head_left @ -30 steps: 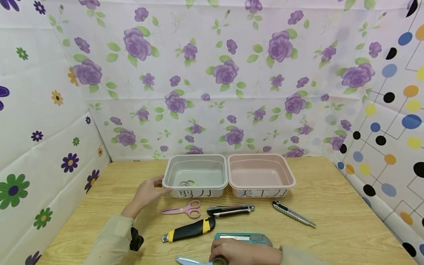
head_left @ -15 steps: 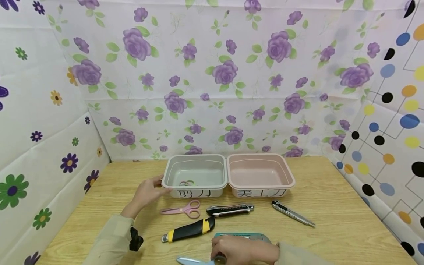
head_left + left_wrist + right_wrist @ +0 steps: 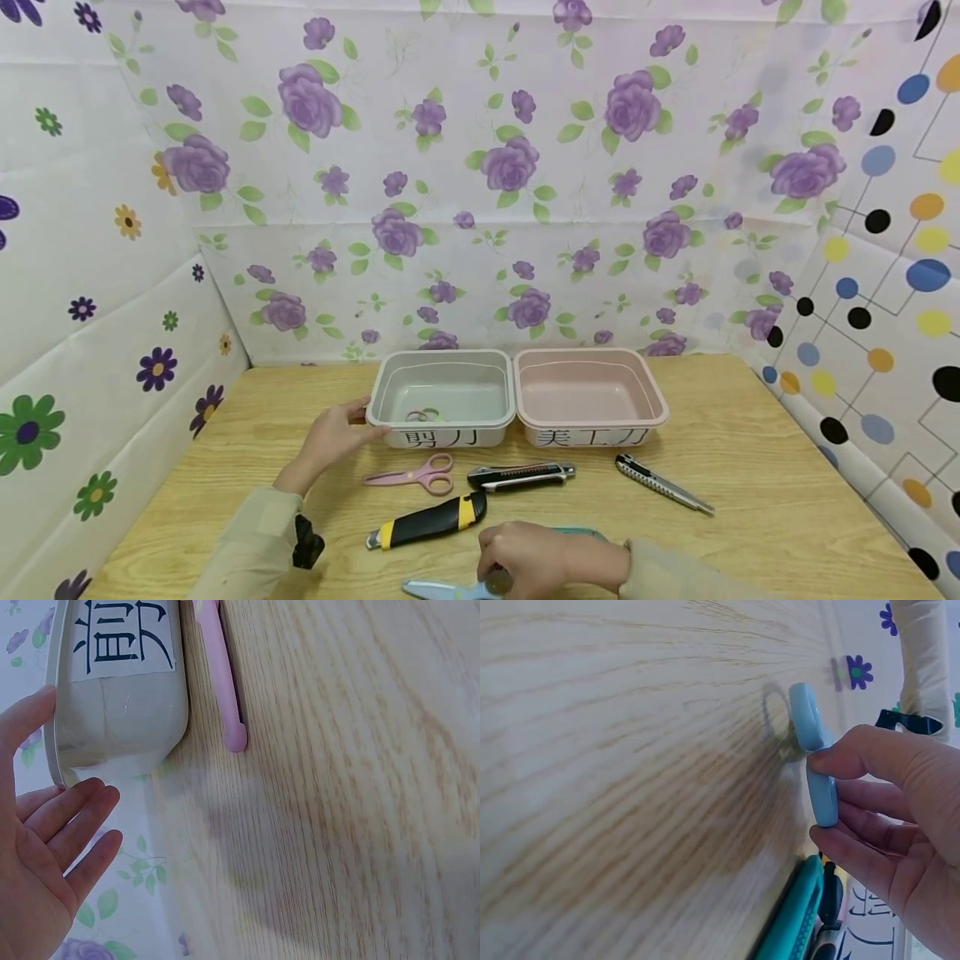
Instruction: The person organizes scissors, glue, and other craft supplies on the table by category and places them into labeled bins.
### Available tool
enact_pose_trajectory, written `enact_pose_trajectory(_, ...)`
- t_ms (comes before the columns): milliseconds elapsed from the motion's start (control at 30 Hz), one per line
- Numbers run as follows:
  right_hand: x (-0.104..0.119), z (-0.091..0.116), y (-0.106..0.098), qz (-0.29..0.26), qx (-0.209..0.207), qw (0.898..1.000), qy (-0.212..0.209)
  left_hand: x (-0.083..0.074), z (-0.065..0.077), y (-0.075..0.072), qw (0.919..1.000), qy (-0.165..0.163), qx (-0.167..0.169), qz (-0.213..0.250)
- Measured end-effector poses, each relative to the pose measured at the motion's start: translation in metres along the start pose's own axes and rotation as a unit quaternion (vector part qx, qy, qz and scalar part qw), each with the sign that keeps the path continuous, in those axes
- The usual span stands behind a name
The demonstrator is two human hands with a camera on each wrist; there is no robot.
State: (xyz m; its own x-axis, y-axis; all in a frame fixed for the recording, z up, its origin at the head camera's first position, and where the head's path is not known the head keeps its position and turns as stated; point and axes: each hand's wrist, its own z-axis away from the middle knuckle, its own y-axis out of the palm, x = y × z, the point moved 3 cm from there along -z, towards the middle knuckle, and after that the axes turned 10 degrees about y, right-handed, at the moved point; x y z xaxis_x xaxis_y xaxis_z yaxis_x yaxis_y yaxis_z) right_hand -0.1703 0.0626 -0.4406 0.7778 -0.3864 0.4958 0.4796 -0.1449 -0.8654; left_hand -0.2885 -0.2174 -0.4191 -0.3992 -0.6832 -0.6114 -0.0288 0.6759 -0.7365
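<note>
My right hand [image 3: 528,560] pinches the handle of light blue scissors [image 3: 442,591] near the table's front edge. In the right wrist view, thumb and fingers meet on the blue handle [image 3: 823,795], its loop tilted up off the wood. Behind that hand, a teal box cutter [image 3: 789,919] is partly covered. At the front left corner of a grey plastic bin [image 3: 450,435], my left hand [image 3: 337,433] touches the rim with thumb and index finger, the other fingers extended. Several scissor loops [image 3: 425,415] show inside this bin. Pink scissors [image 3: 412,475] lie in front of it.
A pink bin [image 3: 592,425] stands against the grey one's right side. A black-and-yellow box cutter [image 3: 427,521], a black-and-silver one [image 3: 522,476] and a slim silver one [image 3: 663,483] lie on the wooden table [image 3: 780,500]. Patterned cloth [image 3: 480,183] hangs behind.
My right hand has risen slightly with the blue scissors, which moved a little to the right; more of the teal box cutter is now covered. The left hand stays put.
</note>
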Motion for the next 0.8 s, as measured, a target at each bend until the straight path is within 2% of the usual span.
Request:
enact_pose_trajectory(267,0.005,-0.002,-0.01,0.067,-0.008,0.998,0.019,0.002,0.0,0.0,1.0,-0.002,0.001,0.007)
enact_pose_trajectory(500,0.004,-0.003,-0.019,0.075,-0.031,0.996,0.027,0.0,0.0,0.001,1.0,0.003,0.003,0.001)
enact_pose_trajectory(800,0.001,-0.005,-0.045,0.068,-0.047,0.994,0.075,-0.003,0.001,0.0,0.9999,0.013,-0.001,-0.01)
